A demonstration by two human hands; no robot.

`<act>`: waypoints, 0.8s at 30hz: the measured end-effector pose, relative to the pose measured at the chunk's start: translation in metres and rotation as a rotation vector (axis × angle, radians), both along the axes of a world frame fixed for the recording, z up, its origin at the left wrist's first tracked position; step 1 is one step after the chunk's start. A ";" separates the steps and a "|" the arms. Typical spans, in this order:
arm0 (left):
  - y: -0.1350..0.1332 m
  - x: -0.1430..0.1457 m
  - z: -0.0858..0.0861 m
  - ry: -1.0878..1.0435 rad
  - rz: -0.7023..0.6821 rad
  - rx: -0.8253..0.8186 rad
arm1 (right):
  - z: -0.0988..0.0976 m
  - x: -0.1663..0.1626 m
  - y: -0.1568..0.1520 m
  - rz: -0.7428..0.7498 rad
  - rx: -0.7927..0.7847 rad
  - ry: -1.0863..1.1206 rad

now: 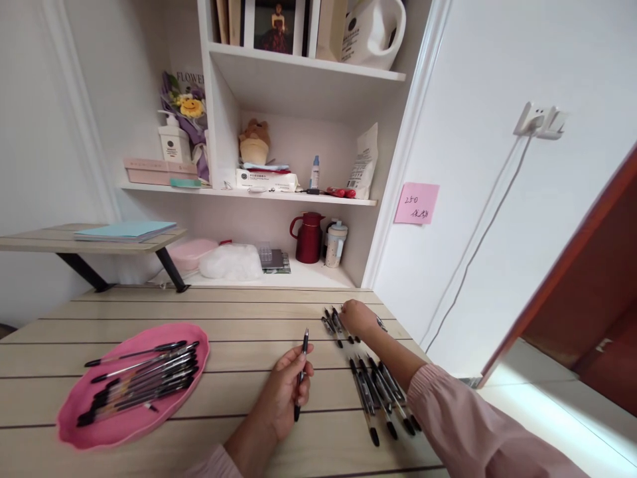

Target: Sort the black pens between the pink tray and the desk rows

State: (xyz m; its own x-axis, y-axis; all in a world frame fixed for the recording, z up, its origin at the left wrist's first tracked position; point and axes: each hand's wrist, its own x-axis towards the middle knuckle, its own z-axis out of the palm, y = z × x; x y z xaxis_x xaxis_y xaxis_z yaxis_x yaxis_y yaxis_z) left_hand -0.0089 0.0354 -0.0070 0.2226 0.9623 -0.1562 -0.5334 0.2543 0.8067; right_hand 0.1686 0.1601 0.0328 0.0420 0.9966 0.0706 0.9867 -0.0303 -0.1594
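Head view: my left fingers (307, 373) are closed round a pen (305, 342), thumb over it, roughly at the middle of the near part of the bench (239, 372). Its long axis runs near to far, one end poking out beyond my thumb toward the far side, slightly right, the dark other end pointing back toward me. My right fingers (346, 317) are bent down at the far bunch (337, 326), to the right of the held pen and a little farther off; their tips are hidden, so I cannot tell how wide they stand or whether they have hold of anything. That bunch lies with its long axes slanting from far left to near right, so it crosses the line of my held pen at an angle. My right hand is plainly the nearer one to it. The near bunch (367, 392) has the same slant, lying left of my right forearm and right of my left fingers. Well apart on the left, a pink dish (179, 408) holds more pens (149, 378).
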 end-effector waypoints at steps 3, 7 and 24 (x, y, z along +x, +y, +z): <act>0.000 0.001 -0.001 0.008 0.007 0.008 | -0.012 -0.002 -0.013 0.016 -0.027 -0.028; -0.001 0.000 -0.001 0.018 0.010 0.020 | -0.024 -0.011 -0.023 0.037 -0.035 -0.055; -0.002 0.002 0.002 0.063 -0.007 0.025 | -0.009 -0.015 -0.033 0.034 -0.014 0.142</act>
